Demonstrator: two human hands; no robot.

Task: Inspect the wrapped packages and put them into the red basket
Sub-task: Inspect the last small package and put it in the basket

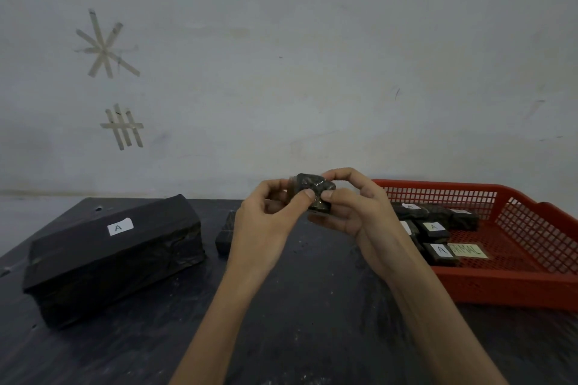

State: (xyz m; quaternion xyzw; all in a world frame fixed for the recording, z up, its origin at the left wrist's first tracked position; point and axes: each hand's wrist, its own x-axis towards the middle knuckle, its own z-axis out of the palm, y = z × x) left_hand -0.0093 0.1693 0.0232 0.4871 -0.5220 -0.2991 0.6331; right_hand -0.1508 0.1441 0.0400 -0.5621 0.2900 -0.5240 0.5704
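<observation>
A small package wrapped in black plastic is held up above the middle of the dark table. My left hand pinches its left side with thumb and fingers. My right hand pinches its right side, thumb in front and fingers curled over the top. The red basket stands to the right and holds several small black packages with white "A" labels. Another small black package lies on the table, partly hidden behind my left wrist.
A large black-wrapped box with a white "A" label lies on the left of the dark table. A yellow paper label lies in the basket. A pale wall with tape marks rises right behind the table.
</observation>
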